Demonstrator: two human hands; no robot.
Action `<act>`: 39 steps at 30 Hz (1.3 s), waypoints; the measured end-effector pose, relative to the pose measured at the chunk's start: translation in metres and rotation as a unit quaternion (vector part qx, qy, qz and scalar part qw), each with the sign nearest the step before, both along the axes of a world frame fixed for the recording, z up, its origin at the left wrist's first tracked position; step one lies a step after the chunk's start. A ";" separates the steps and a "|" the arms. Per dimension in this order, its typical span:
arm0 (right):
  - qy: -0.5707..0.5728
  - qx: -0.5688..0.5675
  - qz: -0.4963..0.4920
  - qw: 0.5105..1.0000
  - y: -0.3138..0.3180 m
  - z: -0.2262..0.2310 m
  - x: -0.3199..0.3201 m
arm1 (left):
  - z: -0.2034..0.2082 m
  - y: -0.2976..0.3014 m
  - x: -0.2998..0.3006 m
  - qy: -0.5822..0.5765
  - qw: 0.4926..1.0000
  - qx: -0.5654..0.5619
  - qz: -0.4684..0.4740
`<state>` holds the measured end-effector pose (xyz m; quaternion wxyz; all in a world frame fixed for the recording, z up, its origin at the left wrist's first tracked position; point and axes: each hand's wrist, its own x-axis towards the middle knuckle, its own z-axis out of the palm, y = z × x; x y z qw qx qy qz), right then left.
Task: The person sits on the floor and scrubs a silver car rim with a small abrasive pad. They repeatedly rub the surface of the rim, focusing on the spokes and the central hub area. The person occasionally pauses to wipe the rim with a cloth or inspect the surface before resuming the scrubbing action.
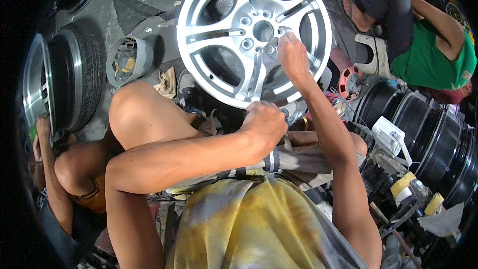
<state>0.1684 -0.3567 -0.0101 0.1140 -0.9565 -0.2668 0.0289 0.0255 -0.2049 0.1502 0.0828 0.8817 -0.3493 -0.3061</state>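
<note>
Silver, round, spoked metal wheel (252, 28) is seen face-up before the person's knees; what it is propped on is hidden. Grey, round plastic bucket (144, 58) is placed left of the wheel; black, stacked metal rims (423, 124) are set to its right. Judged heavy and rigid, not easily broken, though the smooth finish may be slick and readily scratched. For lifting, best gripped by opposite sides of the outer rim; spokes could be hooked through their openings. Right hand (294, 56): fingers curled and bunched against the wheel's hub, just right of the centre hole; anything pinched there cannot be made out. Left hand (265, 125): fingers folded fist-like at the wheel's near edge; whether the rim is gripped cannot be told.
</note>
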 end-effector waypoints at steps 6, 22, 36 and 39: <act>-0.004 -0.026 0.016 1.000 -0.001 -0.005 0.005 | 0.000 0.004 0.004 0.014 1.000 0.001 0.003; 0.097 0.165 -0.098 0.977 0.012 0.063 -0.031 | 0.000 0.005 0.001 0.009 1.000 -0.009 0.019; 0.064 -0.058 0.123 0.989 0.036 0.027 -0.030 | -0.001 0.006 -0.001 0.006 0.999 -0.006 0.041; 0.038 -0.079 0.210 0.974 0.033 0.021 -0.026 | 0.002 0.008 0.001 0.008 0.999 -0.015 0.039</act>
